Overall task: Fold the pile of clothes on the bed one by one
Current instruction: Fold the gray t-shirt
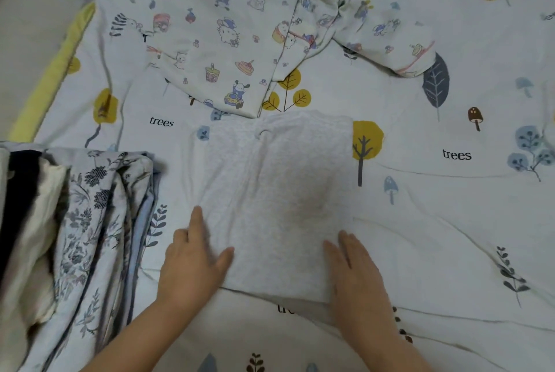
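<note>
A pale grey-white textured garment (276, 191) lies folded into a rough rectangle in the middle of the bed. My left hand (195, 260) lies flat on its near left corner, fingers straight and thumb spread. My right hand (354, 269) lies flat on its near right corner, fingers together and pointing away from me. Beyond it, a white cartoon-print garment (228, 29) is spread out unfolded, one sleeve (387, 38) reaching right.
The bed sheet (450, 221) is white with tree, leaf and mushroom prints. A pile of folded cloth with a blue-grey floral print (90, 221) sits at the left, with dark and cream layers beside it. A yellow mattress edge (51, 77) runs along the far left.
</note>
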Motion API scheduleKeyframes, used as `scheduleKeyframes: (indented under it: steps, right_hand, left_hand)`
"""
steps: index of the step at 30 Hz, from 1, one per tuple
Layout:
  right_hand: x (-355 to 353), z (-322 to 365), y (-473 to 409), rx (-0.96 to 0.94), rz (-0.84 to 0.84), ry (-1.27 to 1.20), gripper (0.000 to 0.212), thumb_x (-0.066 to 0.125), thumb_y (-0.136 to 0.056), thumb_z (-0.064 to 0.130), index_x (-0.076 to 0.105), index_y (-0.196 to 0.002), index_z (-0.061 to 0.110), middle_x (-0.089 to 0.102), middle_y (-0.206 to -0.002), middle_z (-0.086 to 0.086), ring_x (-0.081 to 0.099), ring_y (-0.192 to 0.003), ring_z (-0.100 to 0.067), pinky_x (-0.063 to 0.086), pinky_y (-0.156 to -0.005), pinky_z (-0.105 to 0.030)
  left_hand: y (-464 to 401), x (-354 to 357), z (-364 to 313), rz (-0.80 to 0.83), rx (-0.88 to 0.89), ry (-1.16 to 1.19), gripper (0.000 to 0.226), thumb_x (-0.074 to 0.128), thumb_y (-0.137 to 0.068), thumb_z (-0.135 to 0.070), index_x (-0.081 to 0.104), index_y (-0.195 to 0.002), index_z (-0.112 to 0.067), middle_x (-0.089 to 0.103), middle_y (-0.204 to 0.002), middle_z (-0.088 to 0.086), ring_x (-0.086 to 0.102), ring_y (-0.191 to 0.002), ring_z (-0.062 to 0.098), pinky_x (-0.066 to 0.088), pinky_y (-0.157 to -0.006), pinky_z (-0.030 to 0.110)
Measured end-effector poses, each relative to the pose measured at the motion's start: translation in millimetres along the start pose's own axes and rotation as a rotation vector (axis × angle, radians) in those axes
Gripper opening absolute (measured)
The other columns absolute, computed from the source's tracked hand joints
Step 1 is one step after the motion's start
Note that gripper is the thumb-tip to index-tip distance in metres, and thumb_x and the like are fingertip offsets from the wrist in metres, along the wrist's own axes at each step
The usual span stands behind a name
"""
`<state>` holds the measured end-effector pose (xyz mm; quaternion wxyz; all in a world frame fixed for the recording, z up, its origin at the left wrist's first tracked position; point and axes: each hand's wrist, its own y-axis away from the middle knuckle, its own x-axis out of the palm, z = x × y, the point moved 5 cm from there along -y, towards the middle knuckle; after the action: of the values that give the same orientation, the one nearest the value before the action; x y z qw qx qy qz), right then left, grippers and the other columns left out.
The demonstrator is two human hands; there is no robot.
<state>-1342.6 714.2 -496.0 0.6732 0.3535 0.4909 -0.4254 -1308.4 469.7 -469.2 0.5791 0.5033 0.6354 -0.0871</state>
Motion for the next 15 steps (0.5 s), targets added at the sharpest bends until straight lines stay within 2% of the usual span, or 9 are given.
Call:
scheduleKeyframes:
  steps: [2, 4, 6, 7, 9, 10, 11, 13, 15]
  right_hand:
    - [-2, -6, 12, -0.12, 0.06, -0.02, 0.085, 0.081, -0.04, 0.01, 0.052, -0.12, 0.011, 0.055, -0.129, -0.022, 0.043, -0.122, -0.032, 0.047, -0.088, -0.045]
    - [-2, -10, 18, -0.206, 0.13, -0.054, 0.085, 0.072, -0.044, 0.015, 0.047, -0.125, 0.015, 0.048, -0.137, -0.02, 0.034, -0.128, -0.03, 0.045, -0.092, -0.047]
    - [-2, -15, 19, -0.24, 0.207, -0.061, 0.09, 0.077, -0.039, 0.013, 0.047, -0.124, 0.015, 0.05, -0.136, -0.019, 0.035, -0.128, -0.031, 0.049, -0.09, -0.047]
    - [-3, -16, 17, -0.256, 0.224, -0.071, 0.091, 0.081, -0.035, 0.01, 0.049, -0.12, 0.014, 0.054, -0.131, -0.018, 0.038, -0.125, -0.031, 0.051, -0.088, -0.045]
    - [-12, -14, 12, -0.296, 0.207, -0.098, 0.082, 0.086, -0.031, 0.008, 0.06, -0.108, 0.013, 0.064, -0.118, -0.015, 0.052, -0.116, -0.032, 0.054, -0.085, -0.037]
    - [-17, -13, 9, -0.312, 0.182, -0.11, 0.074, 0.088, -0.031, 0.009, 0.066, -0.101, 0.013, 0.068, -0.11, -0.012, 0.06, -0.107, -0.031, 0.052, -0.086, -0.033]
    - [-24, -12, 7, -0.314, 0.149, -0.127, 0.064, 0.088, -0.034, 0.01, 0.069, -0.095, 0.015, 0.07, -0.103, -0.008, 0.065, -0.099, -0.028, 0.047, -0.089, -0.03]
    - [-42, -12, -4, -0.239, 0.106, -0.232, 0.043, 0.076, -0.056, 0.017, 0.064, -0.098, 0.021, 0.07, -0.094, 0.0, 0.062, -0.093, -0.018, 0.041, -0.084, -0.02]
    - [-65, -18, -20, -0.006, 0.101, -0.399, 0.028, 0.055, -0.075, 0.027, 0.064, -0.102, 0.025, 0.065, -0.091, 0.009, 0.057, -0.087, -0.009, 0.039, -0.074, -0.009]
  left_hand:
    - [6, 1, 12, 0.047, -0.037, 0.153, 0.093, 0.068, -0.081, -0.033, 0.004, -0.149, -0.026, 0.036, -0.142, 0.013, 0.043, -0.127, 0.03, 0.039, -0.098, 0.038]
    - [10, 0, 17, 0.08, -0.085, 0.397, 0.09, 0.07, -0.081, -0.016, 0.011, -0.148, -0.029, 0.027, -0.152, 0.001, 0.029, -0.138, 0.019, 0.034, -0.102, 0.03]
    - [16, -4, 14, 0.096, -0.134, 0.563, 0.083, 0.066, -0.083, -0.005, 0.019, -0.145, -0.035, 0.024, -0.151, -0.007, 0.025, -0.139, 0.011, 0.038, -0.09, 0.015]
    - [17, -5, 13, 0.089, -0.16, 0.606, 0.079, 0.064, -0.084, -0.003, 0.024, -0.143, -0.038, 0.029, -0.148, -0.007, 0.033, -0.134, 0.005, 0.041, -0.08, 0.01]
    - [19, -10, 8, 0.054, -0.188, 0.679, 0.068, 0.061, -0.086, 0.0, 0.034, -0.135, -0.039, 0.051, -0.122, -0.004, 0.053, -0.091, -0.019, 0.041, -0.059, 0.003]
    - [19, -14, 4, 0.044, -0.203, 0.711, 0.063, 0.06, -0.086, 0.003, 0.039, -0.129, -0.038, 0.054, -0.103, -0.006, 0.054, -0.066, -0.022, 0.041, -0.048, 0.003]
    - [20, -19, 1, 0.035, -0.218, 0.743, 0.058, 0.059, -0.085, 0.004, 0.042, -0.124, -0.035, 0.05, -0.091, -0.009, 0.052, -0.052, -0.022, 0.041, -0.043, 0.004]
    - [16, -33, -7, 0.027, -0.218, 0.827, 0.052, 0.062, -0.084, 0.003, 0.05, -0.119, -0.033, 0.048, -0.089, -0.009, 0.053, -0.045, -0.016, 0.047, -0.042, 0.01]
    - [7, -49, -13, 0.037, -0.201, 0.899, 0.045, 0.065, -0.082, -0.003, 0.058, -0.113, -0.033, 0.054, -0.094, -0.005, 0.053, -0.038, 0.004, 0.05, -0.044, 0.018]
